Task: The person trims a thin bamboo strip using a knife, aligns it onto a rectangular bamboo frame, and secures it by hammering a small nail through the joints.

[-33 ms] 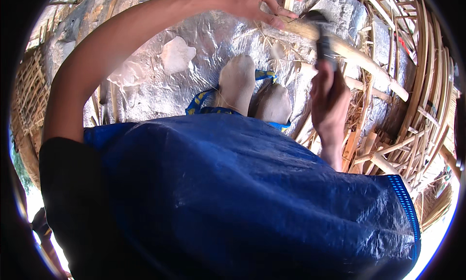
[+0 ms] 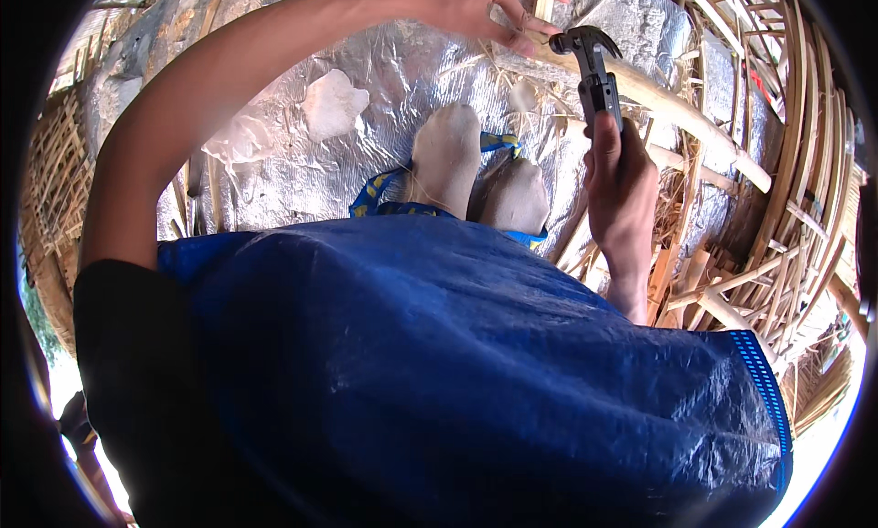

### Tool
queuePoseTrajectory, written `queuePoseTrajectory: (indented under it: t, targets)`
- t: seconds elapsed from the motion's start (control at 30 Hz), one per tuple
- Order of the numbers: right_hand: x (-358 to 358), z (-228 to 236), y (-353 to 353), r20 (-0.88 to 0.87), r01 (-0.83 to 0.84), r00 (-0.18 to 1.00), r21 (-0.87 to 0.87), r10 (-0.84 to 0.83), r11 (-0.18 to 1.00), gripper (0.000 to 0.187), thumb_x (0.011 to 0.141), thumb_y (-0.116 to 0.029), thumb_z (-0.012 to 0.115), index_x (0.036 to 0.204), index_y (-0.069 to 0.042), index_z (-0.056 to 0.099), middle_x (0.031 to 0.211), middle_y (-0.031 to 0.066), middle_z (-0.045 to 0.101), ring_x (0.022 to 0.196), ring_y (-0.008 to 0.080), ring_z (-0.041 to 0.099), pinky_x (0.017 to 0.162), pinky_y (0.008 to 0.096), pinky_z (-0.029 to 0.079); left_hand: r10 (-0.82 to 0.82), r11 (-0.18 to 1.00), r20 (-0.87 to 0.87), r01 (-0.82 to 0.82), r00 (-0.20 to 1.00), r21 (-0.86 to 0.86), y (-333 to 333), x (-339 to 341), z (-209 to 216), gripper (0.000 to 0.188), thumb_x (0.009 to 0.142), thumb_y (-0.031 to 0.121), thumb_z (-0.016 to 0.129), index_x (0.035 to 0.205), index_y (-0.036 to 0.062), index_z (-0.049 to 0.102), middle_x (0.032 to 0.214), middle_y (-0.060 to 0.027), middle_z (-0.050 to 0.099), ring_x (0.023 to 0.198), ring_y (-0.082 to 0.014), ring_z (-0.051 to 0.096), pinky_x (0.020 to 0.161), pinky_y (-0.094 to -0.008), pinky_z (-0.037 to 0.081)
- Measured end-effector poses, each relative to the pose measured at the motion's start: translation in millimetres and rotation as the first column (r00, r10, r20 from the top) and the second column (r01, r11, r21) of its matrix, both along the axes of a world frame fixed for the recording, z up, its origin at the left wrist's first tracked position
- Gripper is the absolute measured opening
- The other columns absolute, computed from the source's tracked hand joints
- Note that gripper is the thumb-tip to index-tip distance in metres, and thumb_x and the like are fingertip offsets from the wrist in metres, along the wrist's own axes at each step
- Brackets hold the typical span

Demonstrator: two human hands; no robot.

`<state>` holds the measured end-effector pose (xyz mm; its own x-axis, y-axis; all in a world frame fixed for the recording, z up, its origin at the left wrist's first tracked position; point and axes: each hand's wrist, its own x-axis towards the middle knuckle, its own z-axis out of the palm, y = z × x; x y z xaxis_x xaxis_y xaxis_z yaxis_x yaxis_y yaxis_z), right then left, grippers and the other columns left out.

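My right hand (image 2: 622,180) is closed around the handle of a dark claw hammer (image 2: 599,80). The hammer's head is over the upper left part of a pale wooden or bamboo pole (image 2: 681,109); I cannot tell whether they touch. At the top, my left hand (image 2: 471,8) has its fingers spread, the thumb beside that end of the pole. A pale strip (image 2: 546,5) shows between or behind its fingers, and no firm grip on it can be seen. Dark blue sheeting (image 2: 439,345) covers my lap, with two feet (image 2: 446,157) in blue and yellow straps beyond it.
Crumpled silver foil sheeting (image 2: 384,80) covers the ground, with a flat pale piece (image 2: 335,104) and clear plastic (image 2: 242,139) on it. Long split bamboo strips (image 2: 796,153) stand curved along the right. Loose bamboo pieces (image 2: 695,267) lie beside my right wrist. Woven bamboo (image 2: 59,171) is at the left.
The hammer, blurred before, is now sharp; its head has tipped left and a little lower. My right hand has shifted slightly. My left hand looks almost unmoved.
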<state>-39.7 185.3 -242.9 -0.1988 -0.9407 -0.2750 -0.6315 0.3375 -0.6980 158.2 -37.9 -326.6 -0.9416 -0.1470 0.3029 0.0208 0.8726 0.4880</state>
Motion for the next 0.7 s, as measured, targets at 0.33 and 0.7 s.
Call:
queuePoseTrajectory:
  t: [0.33, 0.7]
  targets:
    - [9, -3, 9, -0.005, -0.021, 1.0, -0.146, 0.021, 0.989, 0.045, 0.103, -0.042, 0.044, 0.099, 0.001, 0.056, 0.065, 0.0016, 0.053, 0.055, 0.0099, 0.049, 0.046, 0.03, 0.036, -0.018, 1.0, 0.043, 0.017, 0.999, 0.019, 2, -1, 5, 0.037, 0.084, 0.044, 0.07, 0.105, 0.015, 0.077, 0.141, -0.0238, 0.048, 0.119, -0.0401, 0.044, 0.103, -0.0488, 0.035]
    - [-1, -37, 14, 0.283, 0.02, 0.959, 0.01, -0.022, 1.0, 0.043, 0.104, -0.04, 0.042, 0.103, 0.0, 0.055, 0.061, -0.0018, 0.044, 0.05, 0.0058, 0.037, 0.044, 0.0227, 0.029, -0.007, 0.999, 0.024, 0.006, 1.0, 0.049, -2, -1, -4, 0.041, 0.084, 0.049, 0.068, 0.107, 0.0158, 0.077, 0.143, -0.0209, 0.048, 0.119, -0.0348, 0.046, 0.103, -0.0475, 0.033]
